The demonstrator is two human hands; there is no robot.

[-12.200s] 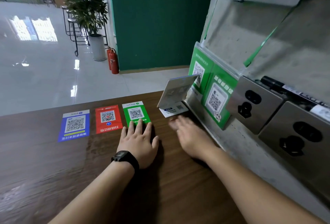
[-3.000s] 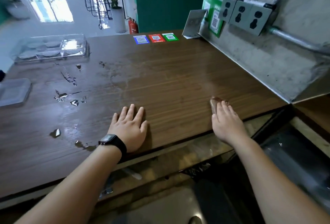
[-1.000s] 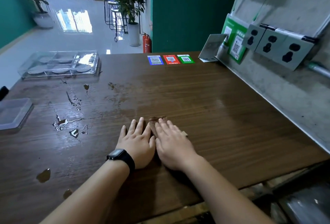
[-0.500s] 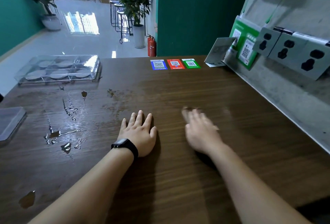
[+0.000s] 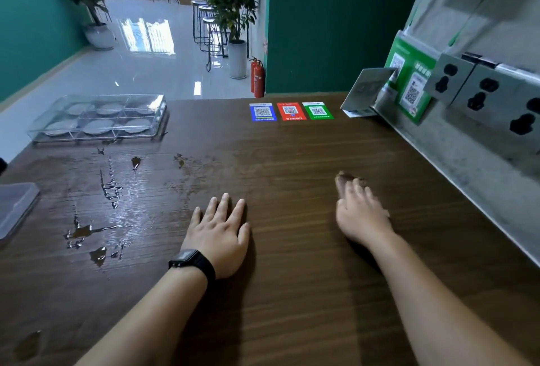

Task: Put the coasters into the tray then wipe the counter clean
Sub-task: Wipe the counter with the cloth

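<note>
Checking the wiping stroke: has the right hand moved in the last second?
Yes. The right hand, over a brown cloth, has swept right, away from the flat left hand it was touching, toward the steel wall.

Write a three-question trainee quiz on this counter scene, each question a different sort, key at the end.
1. True or false: the clear plastic compartment tray already holds round grey coasters.
2. Which hand presses the small brown cloth on the dark wooden counter? A. left hand B. right hand
3. Fill in: the water puddles lie on the person's ____ side of the counter.

Key: 1 true. 2 B. 3 left.
</note>
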